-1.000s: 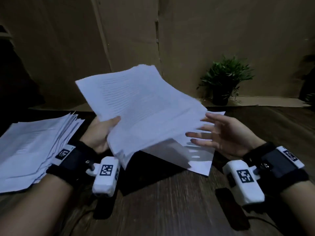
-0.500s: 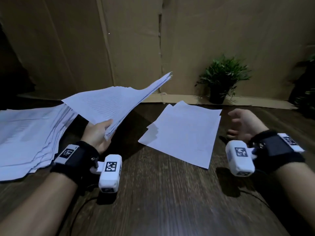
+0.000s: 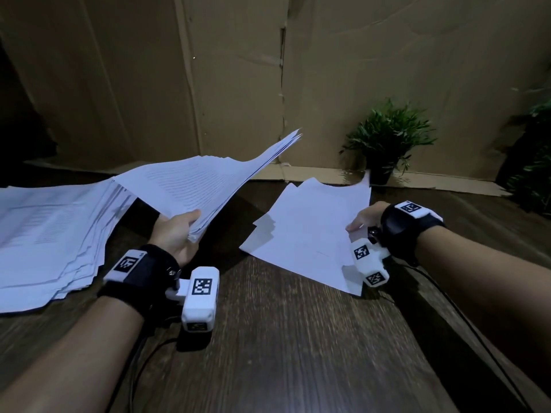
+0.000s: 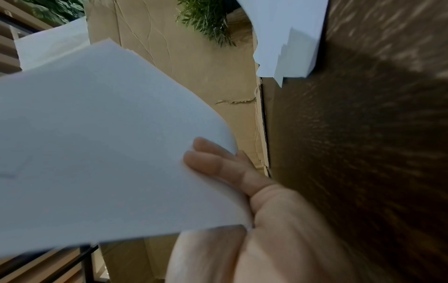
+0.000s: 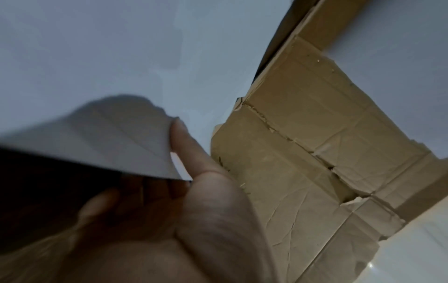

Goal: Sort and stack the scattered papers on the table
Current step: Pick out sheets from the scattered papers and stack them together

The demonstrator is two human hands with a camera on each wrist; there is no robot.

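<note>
At the left of the table lies a big pile of papers. Next to it the left hand grips a sheaf by its near corner, lifted and tilted. At the right, the right hand pinches the edge of the loose sheets lying on the table.

In the head view the fingers of the left hand lie hidden under the held sheaf, only the thumb showing at that grip, and the big pile beyond that grip runs off the picture's left edge. The right hand is mostly covered by its wrist camera, so its hold on the loose sheets cannot be read there. The printed lines on the sheaf are too small to read; the worktop nearest the viewer is blurred.
</note>
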